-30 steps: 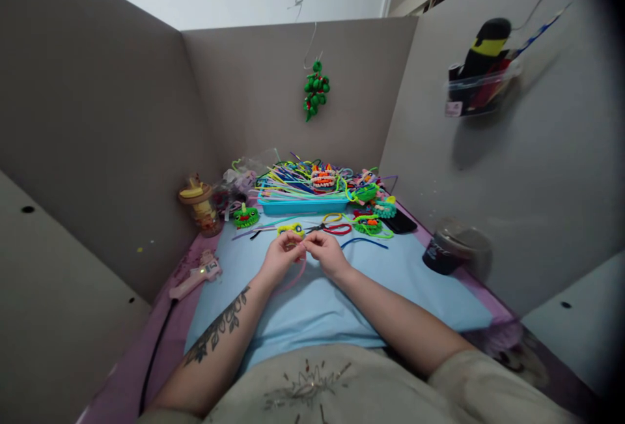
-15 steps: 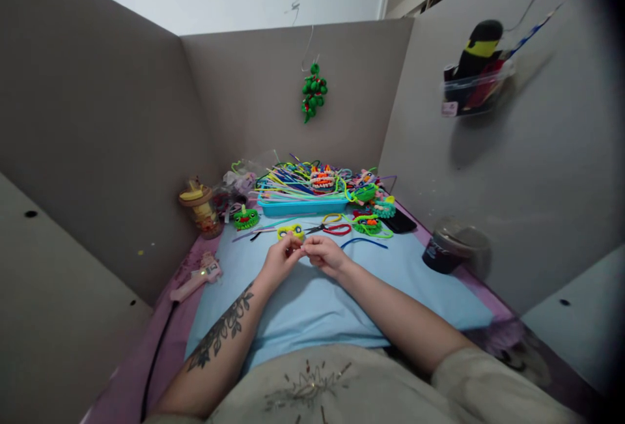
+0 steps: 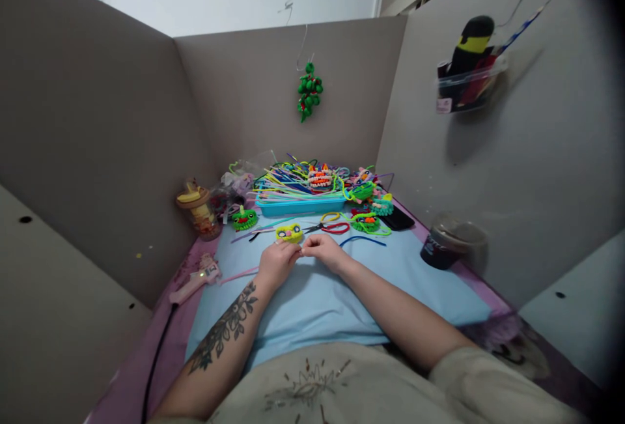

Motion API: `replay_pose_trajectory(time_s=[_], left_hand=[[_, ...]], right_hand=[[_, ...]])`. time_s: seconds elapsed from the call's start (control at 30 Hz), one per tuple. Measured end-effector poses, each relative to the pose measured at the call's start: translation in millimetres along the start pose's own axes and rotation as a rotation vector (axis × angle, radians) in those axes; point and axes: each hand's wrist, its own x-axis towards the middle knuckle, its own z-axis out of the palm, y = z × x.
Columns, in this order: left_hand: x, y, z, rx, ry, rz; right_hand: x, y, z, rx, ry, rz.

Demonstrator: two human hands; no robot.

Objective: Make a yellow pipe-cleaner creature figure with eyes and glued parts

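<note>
My left hand (image 3: 279, 262) is closed on a pink pipe cleaner (image 3: 240, 274), whose long end sticks out leftward past the wrist. Fingertip to fingertip with it, my right hand (image 3: 322, 252) is pinched at the same spot, where a small bit of pink shows; the fingers hide most of it. Just beyond the left hand lies a yellow fuzzy piece (image 3: 289, 233) with two round eyes. Red-handled scissors (image 3: 334, 228) rest open behind the right hand, and a dark blue pipe cleaner (image 3: 364, 240) lies to its right.
A blue tray (image 3: 303, 206) heaped with pipe cleaners stands at the back. Green fuzzy pieces (image 3: 244, 218) lie near it. A pink glue gun (image 3: 198, 282) and a drink cup (image 3: 199, 212) are on the left; a phone (image 3: 398, 219) and a dark tub (image 3: 439, 248) are on the right.
My left hand has turned more palm-down, and the pink pipe cleaner now shows to its left. The yellow piece is less covered. The view has shifted slightly.
</note>
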Motion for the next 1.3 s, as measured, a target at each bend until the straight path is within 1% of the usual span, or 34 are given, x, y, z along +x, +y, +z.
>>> replay_pose_trajectory(time_s=[0.1,0.23,0.3,0.33,0.37,0.4,0.43,0.53,0.57,0.63,0.7,0.77,0.9,1.07,1.13,1.2,1.3], left_hand=[[0.3,3.0,-2.2,-0.06,0.005,-0.03],[-0.3,4.3,-2.6,-0.103,-0.061,-0.027],[-0.7,3.1,-1.4,-0.082,-0.09,-0.014],[-0.7,2.1,-0.6,-0.066,-0.091,-0.014],[-0.4,0.9,0.3,-0.054,-0.078,-0.023],[0.2,-0.4,1.2,-0.051,-0.055,-0.046],[1.1,-1.6,2.0,-0.064,-0.028,-0.08],[4.8,-4.5,3.7,-0.233,0.019,-0.237],[6.1,-5.1,4.0,-0.327,0.018,-0.293],[7.9,-5.5,4.5,-0.514,-0.008,-0.387],[8.8,-5.2,5.3,-0.658,-0.053,-0.455],[9.0,-4.2,6.2,-0.764,-0.09,-0.506],[8.6,-1.3,7.3,-0.903,-0.106,-0.569],[7.4,-1.4,7.6,-0.965,-0.151,-0.565],[7.4,-1.9,7.4,-0.935,-0.158,-0.554],[8.0,-1.3,6.0,-0.855,-0.138,-0.506],[9.6,2.3,1.6,-0.691,-0.095,-0.378]], right_hand=[[0.8,1.3,-1.5,0.077,-0.045,0.15],[2.8,5.8,-5.4,0.292,-0.225,0.424],[3.6,8.3,-6.5,0.323,-0.286,0.495],[3.7,9.2,-6.3,0.323,-0.292,0.503],[3.7,9.6,-5.5,0.314,-0.276,0.484],[3.5,9.5,-4.1,0.293,-0.237,0.435],[3.0,8.9,-2.4,0.253,-0.18,0.347],[0.7,4.6,2.6,0.043,-0.002,-0.048],[-0.4,2.8,3.6,-0.038,0.035,-0.159],[-2.8,-0.6,4.2,-0.204,0.082,-0.317],[-5.1,-2.5,3.2,-0.358,0.106,-0.428],[-6.9,-2.9,1.6,-0.464,0.109,-0.519],[-8.7,-0.6,-2.0,-0.567,0.086,-0.589],[-11.4,0.2,-4.8,-0.681,0.025,-0.633],[-12.0,-0.7,-3.7,-0.69,0.025,-0.639],[-11.5,-1.9,-1.4,-0.657,0.047,-0.613],[-8.6,-3.4,2.0,-0.51,0.107,-0.48]])
